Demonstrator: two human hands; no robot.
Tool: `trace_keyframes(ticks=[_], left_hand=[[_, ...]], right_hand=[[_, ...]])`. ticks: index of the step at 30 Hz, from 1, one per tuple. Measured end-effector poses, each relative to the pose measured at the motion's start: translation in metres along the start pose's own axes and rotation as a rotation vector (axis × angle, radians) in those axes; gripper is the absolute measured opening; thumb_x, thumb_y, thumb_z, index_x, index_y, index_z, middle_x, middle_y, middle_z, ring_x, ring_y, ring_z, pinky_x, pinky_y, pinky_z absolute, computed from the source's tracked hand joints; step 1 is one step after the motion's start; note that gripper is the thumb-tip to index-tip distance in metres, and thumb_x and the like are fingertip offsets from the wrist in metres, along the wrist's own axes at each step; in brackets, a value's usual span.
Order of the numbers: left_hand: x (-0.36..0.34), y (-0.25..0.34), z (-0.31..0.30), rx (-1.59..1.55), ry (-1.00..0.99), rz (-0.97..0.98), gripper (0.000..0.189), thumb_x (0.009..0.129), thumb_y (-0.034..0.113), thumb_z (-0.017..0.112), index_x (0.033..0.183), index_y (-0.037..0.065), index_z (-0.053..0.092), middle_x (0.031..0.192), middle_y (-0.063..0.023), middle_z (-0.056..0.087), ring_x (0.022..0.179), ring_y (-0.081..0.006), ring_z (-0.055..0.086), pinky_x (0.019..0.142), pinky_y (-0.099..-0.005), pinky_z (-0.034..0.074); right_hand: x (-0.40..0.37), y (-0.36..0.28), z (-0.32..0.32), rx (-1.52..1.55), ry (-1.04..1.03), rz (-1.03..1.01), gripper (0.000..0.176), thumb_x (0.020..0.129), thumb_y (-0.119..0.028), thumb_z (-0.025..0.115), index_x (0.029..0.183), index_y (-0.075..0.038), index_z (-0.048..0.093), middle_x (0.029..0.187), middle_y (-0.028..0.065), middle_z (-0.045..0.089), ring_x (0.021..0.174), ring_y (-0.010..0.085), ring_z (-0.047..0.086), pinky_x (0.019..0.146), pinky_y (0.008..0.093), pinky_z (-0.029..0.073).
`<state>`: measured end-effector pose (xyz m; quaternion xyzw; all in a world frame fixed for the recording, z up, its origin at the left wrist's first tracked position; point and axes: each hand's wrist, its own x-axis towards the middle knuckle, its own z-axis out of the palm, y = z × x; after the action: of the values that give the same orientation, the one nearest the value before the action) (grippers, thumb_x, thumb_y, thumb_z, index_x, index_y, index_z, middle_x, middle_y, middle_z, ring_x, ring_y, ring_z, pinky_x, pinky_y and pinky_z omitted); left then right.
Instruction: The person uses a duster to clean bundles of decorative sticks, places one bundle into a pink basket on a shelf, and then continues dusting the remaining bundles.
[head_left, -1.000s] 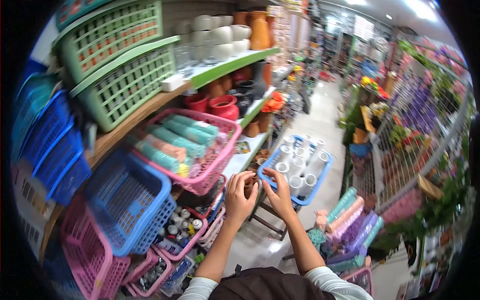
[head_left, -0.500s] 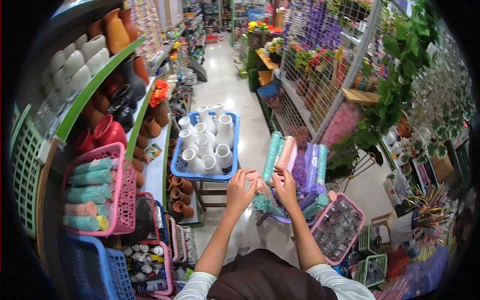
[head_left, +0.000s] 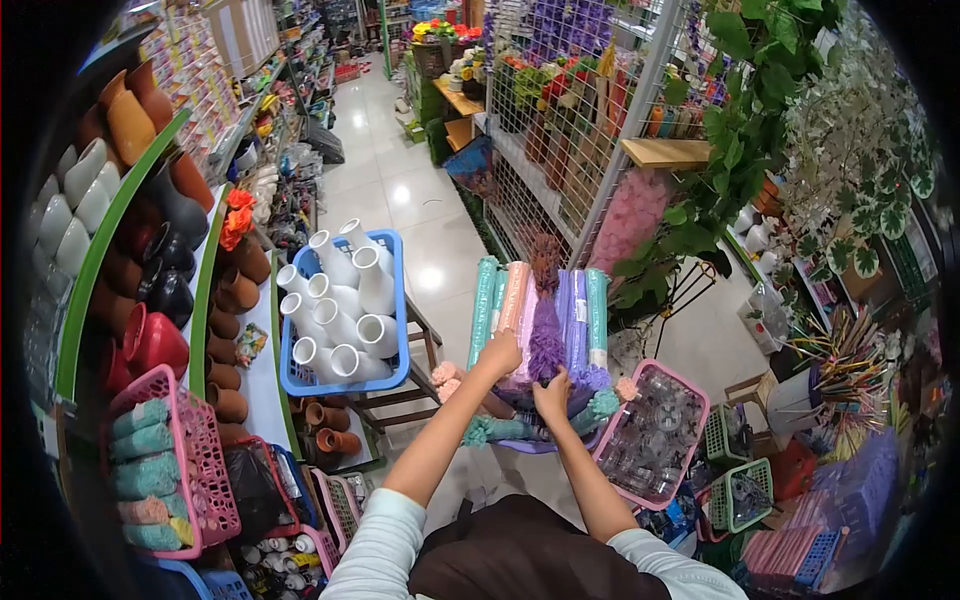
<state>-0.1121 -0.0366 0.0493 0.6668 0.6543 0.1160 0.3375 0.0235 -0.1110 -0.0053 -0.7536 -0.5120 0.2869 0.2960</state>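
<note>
My left hand [head_left: 500,353] is closed over the lower part of a peach plastic-wrapped bundle [head_left: 516,290]; what its fingers hold is hidden. Beside it, my right hand [head_left: 551,395] has its fingers closed at the lower end of a purple ruffled bunch [head_left: 546,340], which lies across the wrapped bundles. A teal bundle [head_left: 484,300] lies to the left, with lilac bundles [head_left: 575,310] and another teal bundle [head_left: 597,315] to the right. All rest in a purple basket [head_left: 528,447]. Pale peach ruffled ends [head_left: 446,378] and teal ruffled ends [head_left: 603,404] stick out near my wrists.
On the left, a blue basket [head_left: 398,340] of white vases [head_left: 340,325] stands on a wooden stool [head_left: 425,350]. A pink basket [head_left: 700,425] of clear glassware is at the right. Shelves of pots [head_left: 228,375] line the left, and a wire rack [head_left: 560,150] stands ahead beside the tiled aisle.
My hands have moved from above the basket's near edge onto the bundles. The left hand's fingers have closed, and the peach ruffled ends now lie at the left. The view has turned right.
</note>
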Motion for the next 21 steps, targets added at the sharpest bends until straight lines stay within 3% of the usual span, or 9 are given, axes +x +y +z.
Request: trace_keyframes(ticks=[3,7,10,16,19,21], left_hand=[[0.045,-0.01,0.028,0.069,-0.118,-0.266,0.062,0.077,0.012,0.057,0.129,-0.005,0.027,0.135,-0.0258,0.027,0.12,-0.0448,0.037,0.096,-0.0491,0.039],[0.093,-0.034,0.064,0.312,-0.189,-0.37,0.058,0.079,0.016,0.059,0.127,-0.005,0.033,0.133,-0.0216,0.032,0.122,-0.0363,0.036,0.096,-0.0459,0.04],[0.085,-0.018,0.058,0.236,-0.114,-0.48,0.06,0.078,0.019,0.062,0.126,-0.006,0.036,0.131,-0.0203,0.035,0.121,-0.0361,0.039,0.096,-0.0432,0.04],[0.061,-0.002,0.018,0.325,-0.234,-0.327,0.075,0.073,0.023,0.067,0.129,-0.011,0.031,0.124,-0.0232,0.048,0.113,-0.0378,0.05,0.089,-0.0418,0.046],[0.07,-0.024,0.047,0.121,0.079,-0.298,0.087,0.07,0.025,0.071,0.133,-0.011,0.023,0.116,-0.027,0.053,0.106,-0.0373,0.055,0.084,-0.0445,0.049],[0.048,-0.002,0.016,-0.222,-0.026,-0.37,0.09,0.066,0.025,0.074,0.124,-0.02,0.023,0.104,-0.0327,0.055,0.098,-0.0364,0.059,0.082,-0.0435,0.05]], right_hand=[[0.003,0.003,0.001,0.016,-0.023,0.086,0.064,0.074,-0.012,0.06,0.127,0.003,0.027,0.121,0.0337,0.042,0.114,0.0442,0.043,0.097,0.0465,0.034],[0.001,-0.001,-0.008,0.026,-0.031,0.055,0.056,0.077,-0.012,0.058,0.122,0.0,0.029,0.11,0.0345,0.05,0.102,0.0471,0.051,0.089,0.0479,0.04],[0.003,-0.007,-0.017,0.067,-0.096,0.134,0.056,0.074,-0.008,0.062,0.12,0.003,0.033,0.111,0.0311,0.05,0.107,0.043,0.049,0.093,0.0447,0.038],[0.003,0.0,-0.013,0.105,-0.072,0.121,0.051,0.078,-0.007,0.058,0.122,0.002,0.034,0.114,0.0311,0.051,0.107,0.0433,0.05,0.092,0.0439,0.039],[0.006,0.009,-0.002,0.086,-0.018,0.102,0.049,0.08,-0.008,0.056,0.123,0.001,0.034,0.112,0.0313,0.052,0.105,0.044,0.051,0.09,0.0444,0.04],[0.008,0.009,-0.004,0.111,-0.046,0.149,0.048,0.081,-0.008,0.054,0.124,0.001,0.033,0.109,0.031,0.054,0.104,0.0434,0.052,0.089,0.0446,0.04]])
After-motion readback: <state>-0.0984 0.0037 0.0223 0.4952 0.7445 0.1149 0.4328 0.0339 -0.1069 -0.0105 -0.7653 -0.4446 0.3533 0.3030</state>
